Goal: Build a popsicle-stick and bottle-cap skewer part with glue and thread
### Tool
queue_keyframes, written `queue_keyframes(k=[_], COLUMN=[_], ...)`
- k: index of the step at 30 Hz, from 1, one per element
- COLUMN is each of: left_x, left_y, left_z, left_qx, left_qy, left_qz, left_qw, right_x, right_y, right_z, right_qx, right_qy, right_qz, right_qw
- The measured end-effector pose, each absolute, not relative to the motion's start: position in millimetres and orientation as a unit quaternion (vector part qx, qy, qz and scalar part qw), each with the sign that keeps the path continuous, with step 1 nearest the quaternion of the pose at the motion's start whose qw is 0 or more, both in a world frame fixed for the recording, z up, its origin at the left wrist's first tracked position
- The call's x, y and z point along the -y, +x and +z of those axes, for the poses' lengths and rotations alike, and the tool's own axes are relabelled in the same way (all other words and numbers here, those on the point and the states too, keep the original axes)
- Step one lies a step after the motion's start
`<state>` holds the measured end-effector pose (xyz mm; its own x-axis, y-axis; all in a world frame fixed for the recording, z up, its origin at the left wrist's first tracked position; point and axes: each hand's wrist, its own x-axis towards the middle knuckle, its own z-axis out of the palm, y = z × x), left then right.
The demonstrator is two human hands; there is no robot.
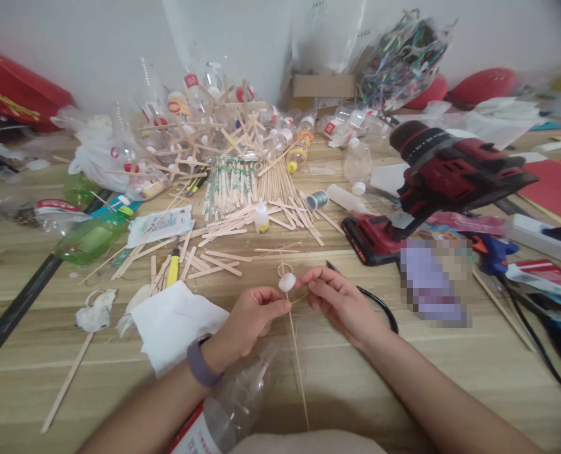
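Observation:
My left hand (254, 318) pinches a thin wooden skewer (297, 362), which slants from the lower edge of the view up past the fingertips. A white bottle cap (287, 282) sits on the skewer just above those fingers, with a small tan loop (287, 270) beside it. Above the cap, short thin sticks (278, 250) lie crosswise near the skewer's top. My right hand (340, 302) is closed on a thin yellowish strand (300, 298) that runs to the left fingertips. Under my left forearm lies a clear plastic bottle (236, 403) with a red label.
A red and black cordless drill (451, 176) stands at the right, near a blue glue gun (493, 252). Ahead are a small glue bottle (261, 217), scattered craft sticks (221, 261), and a yellow cutter (173, 268). White paper (176, 321) lies left; piled bottles (205, 113) fill the back.

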<state>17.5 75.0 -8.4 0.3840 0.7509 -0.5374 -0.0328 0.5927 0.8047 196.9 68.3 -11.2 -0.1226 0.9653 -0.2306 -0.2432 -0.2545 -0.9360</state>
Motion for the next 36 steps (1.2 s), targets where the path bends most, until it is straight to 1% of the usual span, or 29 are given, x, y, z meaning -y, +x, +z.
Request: queue_keyframes(k=[6, 9, 13, 17, 22, 29, 36], left_x=[-75, -75, -76, -76, -76, -76, -75], left_y=[18, 18, 16, 15, 16, 18, 18], left_z=[-7, -7, -10, -13, -12, -8, -8], left_qx=[-0.490, -0.488, -0.479, -0.479, -0.478, -0.469, -0.472], left_qy=[0.350, 0.341, 0.336, 0.336, 0.339, 0.349, 0.382], left_qz=[0.273, 0.281, 0.295, 0.299, 0.289, 0.277, 0.249], left_qw=[0.750, 0.753, 0.755, 0.754, 0.757, 0.763, 0.755], right_x=[-72, -68, -66, -68, -66, -61, -57], right_y=[208, 210, 204, 195, 191, 187, 188], right_z=[-15, -5, -2, -15, -23, -15, -22], right_qx=[0.459, 0.523, 0.575, 0.556, 0.510, 0.530, 0.535], right_qy=[-0.533, -0.527, -0.526, -0.527, -0.514, -0.472, -0.449], right_qz=[0.492, 0.462, 0.468, 0.509, 0.555, 0.545, 0.562], right_qw=[0.513, 0.484, 0.417, 0.393, 0.409, 0.446, 0.444])
